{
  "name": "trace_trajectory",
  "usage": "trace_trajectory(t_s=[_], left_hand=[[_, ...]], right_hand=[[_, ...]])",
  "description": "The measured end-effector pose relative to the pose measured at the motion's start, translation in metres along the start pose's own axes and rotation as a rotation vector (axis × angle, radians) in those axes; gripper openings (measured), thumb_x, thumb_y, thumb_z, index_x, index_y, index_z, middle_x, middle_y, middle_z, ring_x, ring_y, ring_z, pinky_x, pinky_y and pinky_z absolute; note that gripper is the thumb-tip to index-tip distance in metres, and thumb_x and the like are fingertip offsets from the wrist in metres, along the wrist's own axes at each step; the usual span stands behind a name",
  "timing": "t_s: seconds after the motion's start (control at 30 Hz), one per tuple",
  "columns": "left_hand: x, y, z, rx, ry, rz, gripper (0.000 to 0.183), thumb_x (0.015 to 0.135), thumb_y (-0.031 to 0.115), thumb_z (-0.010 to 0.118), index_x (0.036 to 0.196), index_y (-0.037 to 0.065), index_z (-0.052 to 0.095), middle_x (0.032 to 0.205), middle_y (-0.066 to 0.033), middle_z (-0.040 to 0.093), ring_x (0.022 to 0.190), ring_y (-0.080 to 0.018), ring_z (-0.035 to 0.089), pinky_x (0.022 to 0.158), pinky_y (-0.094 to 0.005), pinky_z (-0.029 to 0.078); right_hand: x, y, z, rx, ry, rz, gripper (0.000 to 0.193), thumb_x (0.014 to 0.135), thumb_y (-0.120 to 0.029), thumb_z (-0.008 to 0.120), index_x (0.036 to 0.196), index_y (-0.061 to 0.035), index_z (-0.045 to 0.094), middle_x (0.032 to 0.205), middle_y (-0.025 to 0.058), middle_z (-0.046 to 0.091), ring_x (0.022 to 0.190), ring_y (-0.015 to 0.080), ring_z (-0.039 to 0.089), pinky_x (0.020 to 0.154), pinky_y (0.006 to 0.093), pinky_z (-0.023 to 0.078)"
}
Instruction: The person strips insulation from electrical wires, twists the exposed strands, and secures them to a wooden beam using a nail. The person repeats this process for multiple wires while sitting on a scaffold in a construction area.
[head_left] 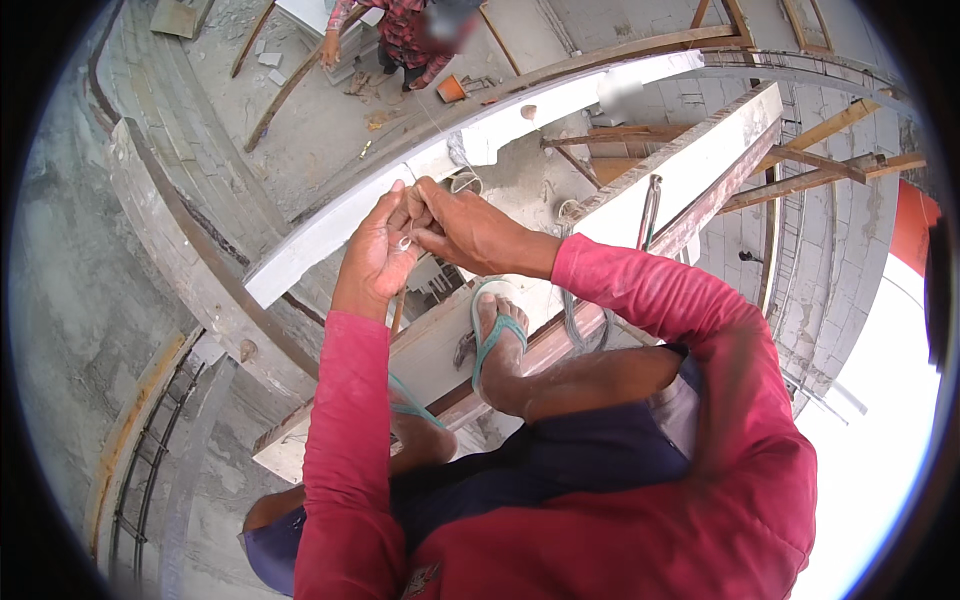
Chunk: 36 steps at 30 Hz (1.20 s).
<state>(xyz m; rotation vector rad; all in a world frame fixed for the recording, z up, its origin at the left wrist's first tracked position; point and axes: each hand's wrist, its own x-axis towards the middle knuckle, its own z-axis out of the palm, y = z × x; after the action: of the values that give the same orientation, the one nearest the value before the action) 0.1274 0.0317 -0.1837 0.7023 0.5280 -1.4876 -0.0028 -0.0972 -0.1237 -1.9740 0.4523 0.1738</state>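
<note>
My left hand (376, 252) and my right hand (468, 228) are held close together above the white-faced beam (335, 222). Both are closed, fingertips pinching a thin pale string (404, 243). A small loop of it shows by my left fingers, and a fine line runs up from the hands past the beam's far side. Exactly how the string passes between the fingers is hidden. Some bunched clear material (457, 150) rests on the beam just beyond my hands.
My sandalled foot (499, 340) stands on a wide plank (690, 160). Beside my right forearm is a slim metal tool (650, 212), with coiled wire (590, 330) below. Another person (405, 35) works far below near an orange bucket (451, 88). Rebar (150, 450) lies at left.
</note>
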Motion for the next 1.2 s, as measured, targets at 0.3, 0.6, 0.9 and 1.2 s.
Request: trace_trajectory(t_s=[0.3,0.6,0.9,1.2], left_hand=[[-0.034,-0.038,0.008,0.446,0.274,0.324,0.042,0.114,0.040,0.055,0.135,0.005,0.062,0.111,-0.0017,0.068,0.108,-0.0140,0.062,0.104,-0.0326,0.046],[-0.042,-0.037,0.013,0.056,0.040,0.173,0.035,0.114,0.043,0.056,0.118,0.009,0.063,0.117,-0.0079,0.070,0.118,-0.0245,0.067,0.100,-0.0398,0.054],[-0.041,-0.024,-0.015,-0.216,-0.092,0.219,0.022,0.116,0.036,0.053,0.125,0.016,0.059,0.083,0.0051,0.054,0.079,-0.0107,0.058,0.103,-0.0443,0.056],[-0.037,-0.019,-0.017,-0.376,-0.084,0.217,0.017,0.114,0.034,0.053,0.118,0.018,0.060,0.141,-0.0065,0.059,0.141,-0.0293,0.053,0.124,-0.0720,0.038]], right_hand=[[-0.034,-0.018,-0.003,0.238,0.059,0.218,0.031,0.103,-0.013,0.067,0.121,-0.0009,0.045,0.099,0.0228,0.071,0.091,0.0411,0.075,0.081,0.0460,0.058],[-0.054,-0.010,0.028,0.418,0.078,0.331,0.029,0.104,-0.011,0.067,0.122,-0.0022,0.046,0.113,0.0209,0.071,0.103,0.0319,0.076,0.090,0.0415,0.059],[-0.204,0.184,-0.078,-0.759,0.862,0.729,0.049,0.098,-0.024,0.074,0.135,0.0002,0.053,0.139,0.0280,0.052,0.133,0.0507,0.047,0.112,0.0566,0.038],[-0.335,0.299,-0.065,-0.548,0.755,0.933,0.044,0.097,-0.019,0.065,0.134,0.0028,0.053,0.124,0.0333,0.060,0.117,0.0520,0.057,0.103,0.0573,0.045]])
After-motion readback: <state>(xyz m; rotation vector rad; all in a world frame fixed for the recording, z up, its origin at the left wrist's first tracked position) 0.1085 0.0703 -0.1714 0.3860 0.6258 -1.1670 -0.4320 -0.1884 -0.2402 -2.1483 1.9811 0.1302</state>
